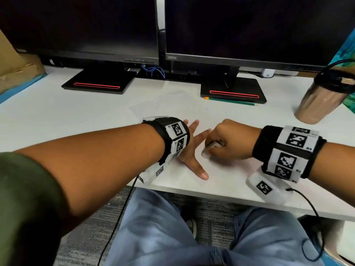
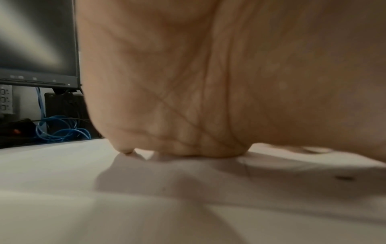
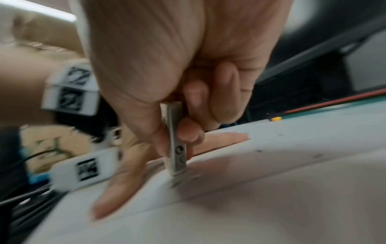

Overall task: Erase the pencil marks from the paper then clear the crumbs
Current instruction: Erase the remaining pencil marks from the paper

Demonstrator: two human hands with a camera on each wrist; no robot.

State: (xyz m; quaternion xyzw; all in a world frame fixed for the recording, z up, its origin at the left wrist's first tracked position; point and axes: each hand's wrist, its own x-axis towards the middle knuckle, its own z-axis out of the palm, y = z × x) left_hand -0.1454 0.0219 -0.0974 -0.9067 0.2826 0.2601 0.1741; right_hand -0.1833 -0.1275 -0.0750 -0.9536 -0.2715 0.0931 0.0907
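A white sheet of paper lies on the white desk, hard to tell apart from it. My left hand lies flat on the paper with fingers spread, pressing it down. My right hand is curled round a grey-white eraser, whose lower end touches the paper just right of the left thumb. In the right wrist view the eraser stands upright, pinched between thumb and fingers, its tip on the sheet. Small dark crumbs speckle the paper. The left wrist view shows only my palm on the sheet.
Two dark monitors stand behind, their bases on the desk. A green pencil lies in front of the right base. A metal tumbler stands at the right. Blue cables sit between the bases. The desk edge is just below my hands.
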